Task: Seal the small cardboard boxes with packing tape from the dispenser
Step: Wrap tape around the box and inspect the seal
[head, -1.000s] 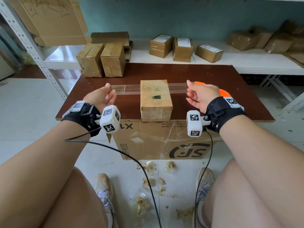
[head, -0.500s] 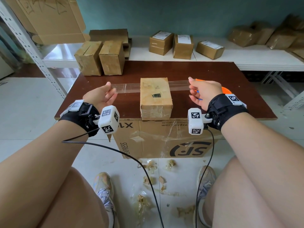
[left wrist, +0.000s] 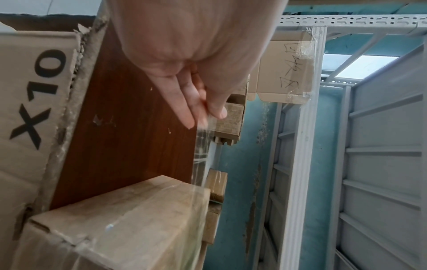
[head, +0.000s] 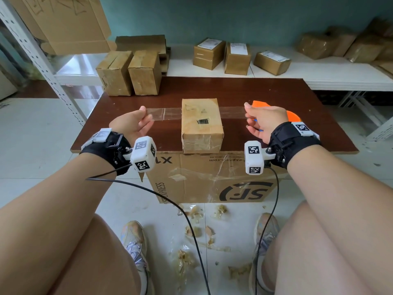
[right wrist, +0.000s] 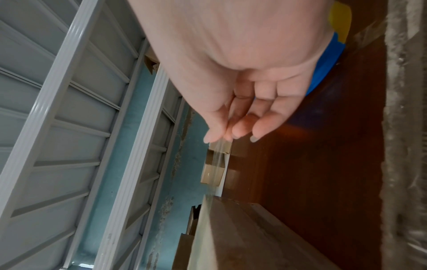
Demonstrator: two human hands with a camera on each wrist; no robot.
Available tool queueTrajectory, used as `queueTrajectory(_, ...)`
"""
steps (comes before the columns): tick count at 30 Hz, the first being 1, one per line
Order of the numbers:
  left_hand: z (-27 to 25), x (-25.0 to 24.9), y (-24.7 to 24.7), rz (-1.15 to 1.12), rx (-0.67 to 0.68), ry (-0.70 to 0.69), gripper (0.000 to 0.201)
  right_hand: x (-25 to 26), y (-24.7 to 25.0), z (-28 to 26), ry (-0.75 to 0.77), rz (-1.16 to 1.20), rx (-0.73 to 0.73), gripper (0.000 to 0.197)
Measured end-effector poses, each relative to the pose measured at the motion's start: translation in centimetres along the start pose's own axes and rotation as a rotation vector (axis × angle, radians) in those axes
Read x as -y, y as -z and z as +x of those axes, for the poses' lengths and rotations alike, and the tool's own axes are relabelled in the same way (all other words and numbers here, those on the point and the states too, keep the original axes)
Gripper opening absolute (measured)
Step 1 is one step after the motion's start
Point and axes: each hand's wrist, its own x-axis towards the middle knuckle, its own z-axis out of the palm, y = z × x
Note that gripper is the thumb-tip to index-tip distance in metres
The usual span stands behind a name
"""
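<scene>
Head view: left hand (head: 133,122) and right hand (head: 264,122) each pinch an end of the clear packing-tape strip (head: 165,114), stretched over the small brown cardboard box (head: 202,128); flimsy, sticky film, best held by its ends.

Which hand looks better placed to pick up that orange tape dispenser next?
The right hand, probably: the orange dispenser lies on the table just behind it, while the left hand is across the box. Both now pinch the tape strip.

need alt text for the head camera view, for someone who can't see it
Seen from above, a person's left hand and right hand pinch the ends of a clear tape strip stretched across the top of a small cardboard box on a brown table. An orange dispenser lies behind the right hand.
</scene>
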Motion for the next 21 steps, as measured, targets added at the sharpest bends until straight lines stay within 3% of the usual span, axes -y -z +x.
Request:
queueTrajectory(8,0.5,0.8,-0.1,0.052,-0.036,-0.006,0.023,-1.4,-0.3,0.5,-0.002,-0.025,0.031,0.020)
queueTrajectory(13,0.7,0.9,-0.1,0.128,0.042,0.098,0.044,-1.6,-0.7,1.0,-0.044,0.007,0.052,0.021)
queueTrajectory(21,0.2,1.7,-0.6,0.192,-0.013,0.085,0.008,-2.0,-1.3,1.3,-0.080,0.003,0.055,0.020)
